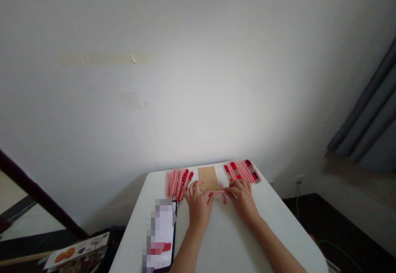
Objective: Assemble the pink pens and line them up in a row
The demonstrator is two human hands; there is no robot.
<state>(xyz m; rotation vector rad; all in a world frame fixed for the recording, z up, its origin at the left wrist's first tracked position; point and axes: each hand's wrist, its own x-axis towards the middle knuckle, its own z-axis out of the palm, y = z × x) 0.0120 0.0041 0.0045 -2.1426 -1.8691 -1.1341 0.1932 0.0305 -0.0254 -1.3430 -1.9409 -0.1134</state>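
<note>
Between my two hands a slim pink pen [216, 193] is held roughly level, just above the white table. My left hand [197, 202] pinches its left end with thumb and finger. The fingertips of my right hand [243, 198] close on its right end. Under or behind it another pink-and-red pen [224, 199] points away from me, partly covered. A brown card or notepad [208, 177] lies just beyond my fingers. To the left is a loose bunch of pink and red pens [175, 182]. On the right, a row of pink, red and black pens [243, 170] lies side by side.
A phone [163, 233] with a lit, partly blurred screen lies at the left of the white table [229, 244]. The wall [198, 79] stands right behind the table. A printed box [77, 250] is low at the left, and a grey curtain [368, 116] hangs at the right.
</note>
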